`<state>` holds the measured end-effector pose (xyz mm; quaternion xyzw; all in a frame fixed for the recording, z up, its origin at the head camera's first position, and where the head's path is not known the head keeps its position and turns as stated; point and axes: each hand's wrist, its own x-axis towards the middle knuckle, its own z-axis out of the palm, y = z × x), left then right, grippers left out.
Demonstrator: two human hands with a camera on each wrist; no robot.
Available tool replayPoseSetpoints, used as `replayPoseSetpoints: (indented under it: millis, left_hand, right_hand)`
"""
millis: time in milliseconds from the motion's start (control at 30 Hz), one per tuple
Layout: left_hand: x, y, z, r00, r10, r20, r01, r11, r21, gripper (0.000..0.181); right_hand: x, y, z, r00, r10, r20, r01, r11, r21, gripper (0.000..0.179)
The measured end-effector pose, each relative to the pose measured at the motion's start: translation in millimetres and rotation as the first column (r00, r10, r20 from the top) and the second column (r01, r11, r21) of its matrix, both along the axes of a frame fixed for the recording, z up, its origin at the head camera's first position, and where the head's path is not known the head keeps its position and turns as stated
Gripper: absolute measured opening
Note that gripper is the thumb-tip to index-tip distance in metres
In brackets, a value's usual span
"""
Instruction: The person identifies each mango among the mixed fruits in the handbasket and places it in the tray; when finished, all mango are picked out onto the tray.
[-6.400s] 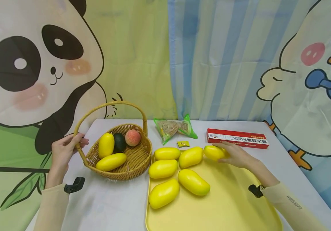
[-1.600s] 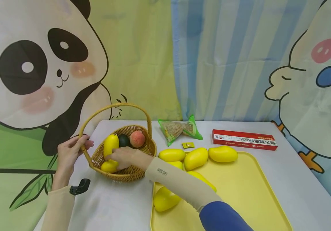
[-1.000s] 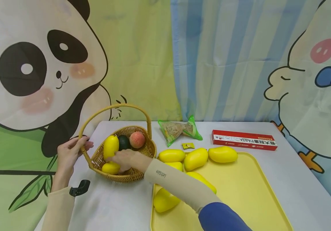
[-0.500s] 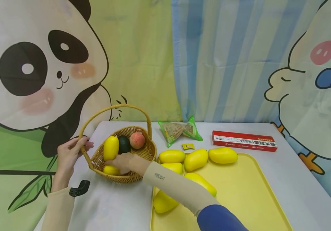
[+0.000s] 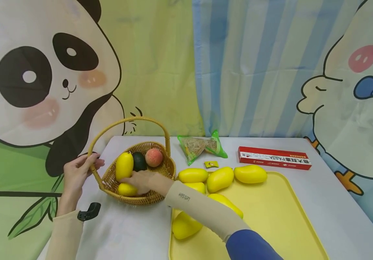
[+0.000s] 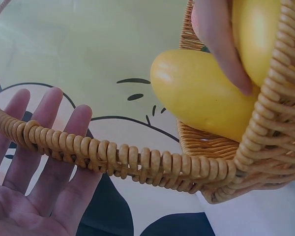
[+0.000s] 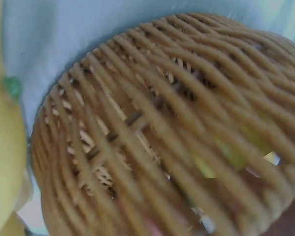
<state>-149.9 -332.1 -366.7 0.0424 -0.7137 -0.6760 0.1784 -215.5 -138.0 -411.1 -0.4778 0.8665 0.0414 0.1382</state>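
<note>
My left hand [image 5: 77, 174] holds the side of the wicker basket's handle [image 5: 126, 120]; in the left wrist view the fingers [image 6: 44, 115] extend behind the handle, the thumb barely showing. The basket [image 5: 168, 173] holds two yellow mangoes, a dark green fruit [image 5: 139, 161] and a pink peach [image 5: 154, 157]. Reaching across from the right, my right hand [image 5: 142, 180] grips the front mango [image 5: 127, 189]; its thumb is hidden. One finger [image 6: 226, 54] dips between the two mangoes in the left wrist view. The upright mango [image 5: 124, 166] leans beside that hand. Only the basket's outer weave [image 7: 152, 113] fills the right wrist view.
A yellow tray [image 5: 271, 216] on the white table bears several mangoes [image 5: 186, 225] along its left and back, partly under my right forearm. Behind it lie a small yellow packet [image 5: 211, 164], a green-edged bag [image 5: 199, 146] and a red pasta box [image 5: 274, 157].
From a mango at the tray's back edge, my right hand has moved left into the basket. Lately the front mango has shifted slightly right under it. The left hand still holds the handle.
</note>
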Motion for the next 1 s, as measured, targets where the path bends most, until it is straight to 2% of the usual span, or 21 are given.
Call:
replayPoseSetpoints:
  millis: [133, 400, 767, 1000]
  left_hand:
    - [0.1, -0.6, -0.3, 1.0, 0.001, 0.0, -0.001, 1.0, 0.002, 0.017]
    - [-0.7, -1.0, -0.3, 1.0, 0.013, 0.009, -0.012, 1.0, -0.017, 0.01]
    - [-1.1, -1.3, -0.3, 1.0, 0.012, 0.015, -0.012, 1.0, -0.025, 0.01]
    - [0.8, -1.6, 0.5, 1.0, 0.003, 0.005, -0.003, 1.0, -0.01, 0.009]
  right_hand:
    - [-3.1, 8, 7.1, 1.0, 0.003, 0.018, -0.002, 0.999, -0.047, 0.075]
    - [-7.0, 24, 25.9, 0.999, 0.035, 0.003, -0.035, 0.994, -0.108, 0.08]
    - [-10.1, 55, 46.8, 0.997, 0.076, -0.003, -0.075, 0.976, -0.204, 0.077]
    - [-13.4, 80, 57.7, 0.997, 0.072, 0.021, -0.064, 0.963, -0.264, 0.08]
